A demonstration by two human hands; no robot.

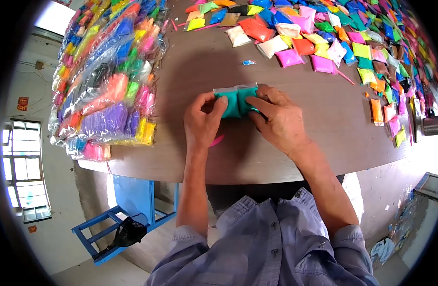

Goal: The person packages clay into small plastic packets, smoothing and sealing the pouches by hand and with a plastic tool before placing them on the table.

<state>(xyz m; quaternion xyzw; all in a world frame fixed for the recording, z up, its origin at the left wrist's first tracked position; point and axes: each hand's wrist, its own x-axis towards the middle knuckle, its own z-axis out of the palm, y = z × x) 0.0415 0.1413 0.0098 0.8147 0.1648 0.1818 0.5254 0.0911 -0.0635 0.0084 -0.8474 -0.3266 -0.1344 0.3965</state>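
Teal packets (pixel 236 101) mid-table, both hands (pixel 242 119) gripping

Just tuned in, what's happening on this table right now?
A person seated at a brown table holds a pair of teal packets between both hands, the left hand on the left side and the right hand on the right. A pink bit lies by the left wrist. Loose packets in many colours are scattered across the far and right side, and clear bags full of sorted packets are stacked at the left.
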